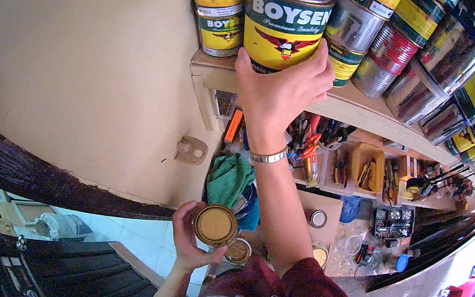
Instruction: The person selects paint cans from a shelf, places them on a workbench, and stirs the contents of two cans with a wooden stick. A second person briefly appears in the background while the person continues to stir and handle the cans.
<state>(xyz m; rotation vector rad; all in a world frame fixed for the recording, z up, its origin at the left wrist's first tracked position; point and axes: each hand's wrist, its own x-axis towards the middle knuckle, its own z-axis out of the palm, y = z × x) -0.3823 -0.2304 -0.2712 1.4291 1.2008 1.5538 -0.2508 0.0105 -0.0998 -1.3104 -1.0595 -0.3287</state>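
Note:
My right hand [283, 88] reaches up to the shelf and grips a large paint can [286, 27] with a green and yellow label, thumb on its left side and fingers on its right. The can stands upright in front of other cans at the shelf's front edge; whether its base touches the shelf is hidden behind my hand. Lower down, near my chest, my left hand [189, 243] is closed round a small round can [215, 225], its gold-brown lid facing up. Another gold-lidded can [239, 251] sits just beside it, lower right.
Stacked paint cans [380, 53] crowd the upper shelf [343, 100]. Below are hand tools, a yellow bin [368, 168] and a green cloth [228, 178]. A small can [317, 218] and a parts organizer [393, 223] lie on the worktop. A cream panel [90, 65] fills the left.

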